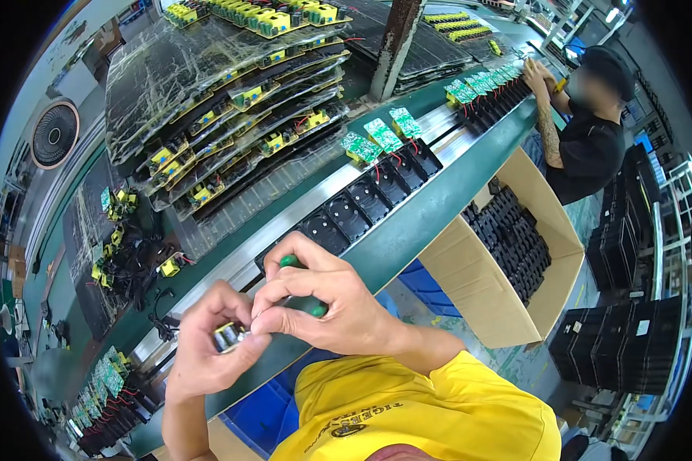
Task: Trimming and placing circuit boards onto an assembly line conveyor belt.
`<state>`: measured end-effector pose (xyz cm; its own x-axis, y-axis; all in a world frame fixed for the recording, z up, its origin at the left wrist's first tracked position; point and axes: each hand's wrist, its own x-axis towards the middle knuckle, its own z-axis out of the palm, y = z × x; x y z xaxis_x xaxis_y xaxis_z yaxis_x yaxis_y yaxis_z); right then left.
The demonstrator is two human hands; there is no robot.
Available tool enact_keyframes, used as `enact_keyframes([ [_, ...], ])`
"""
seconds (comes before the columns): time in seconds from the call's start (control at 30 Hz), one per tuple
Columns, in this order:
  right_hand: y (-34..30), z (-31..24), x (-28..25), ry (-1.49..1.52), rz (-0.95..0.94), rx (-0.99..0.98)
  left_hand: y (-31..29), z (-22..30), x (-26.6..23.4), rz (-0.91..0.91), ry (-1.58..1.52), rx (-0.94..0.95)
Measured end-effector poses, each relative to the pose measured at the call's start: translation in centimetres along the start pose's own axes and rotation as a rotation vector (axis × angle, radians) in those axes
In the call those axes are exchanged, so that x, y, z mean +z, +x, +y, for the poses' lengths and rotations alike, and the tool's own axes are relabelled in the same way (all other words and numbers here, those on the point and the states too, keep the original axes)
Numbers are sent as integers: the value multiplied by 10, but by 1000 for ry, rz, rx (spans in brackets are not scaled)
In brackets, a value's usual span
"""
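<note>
My left hand [207, 349] is closed around a small circuit board assembly [227, 336] with yellow and dark parts, held above the near edge of the line. Close against it, my right hand [323, 296] grips a green-handled tool [290, 262]; two green handle ends show, like those of pliers, while its working end is hidden by my fingers. The fingertips of both hands meet at the board. Just beyond my hands lies a row of black plastic housings [350, 215]. Green circuit boards [382, 134] with red wires stand at the row's far end.
Stacked black sheets [231, 100] bearing yellow components rise at the back left. Loose assemblies and cables [119, 261] lie left. At right stands a cardboard box [469, 296] of black parts. A co-worker [592, 127] works farther along the conveyor, past a metal post [396, 50].
</note>
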<state>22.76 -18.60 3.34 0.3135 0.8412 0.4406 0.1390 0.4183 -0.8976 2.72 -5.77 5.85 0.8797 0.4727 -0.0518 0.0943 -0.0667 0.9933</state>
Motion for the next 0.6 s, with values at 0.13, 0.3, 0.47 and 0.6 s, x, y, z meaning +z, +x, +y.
enact_keyframes([
  [0.13,0,3,-1,-45,105,-65,4,13,9,134,-93,-13],
  [0.3,-6,-2,-16,-407,59,-32,15,21,8,265,152,12],
  [0.47,-22,23,-27,-889,-47,-77,30,-4,2,281,571,26],
  [0.6,-27,33,-24,-1031,-74,-102,44,-27,3,301,637,55],
])
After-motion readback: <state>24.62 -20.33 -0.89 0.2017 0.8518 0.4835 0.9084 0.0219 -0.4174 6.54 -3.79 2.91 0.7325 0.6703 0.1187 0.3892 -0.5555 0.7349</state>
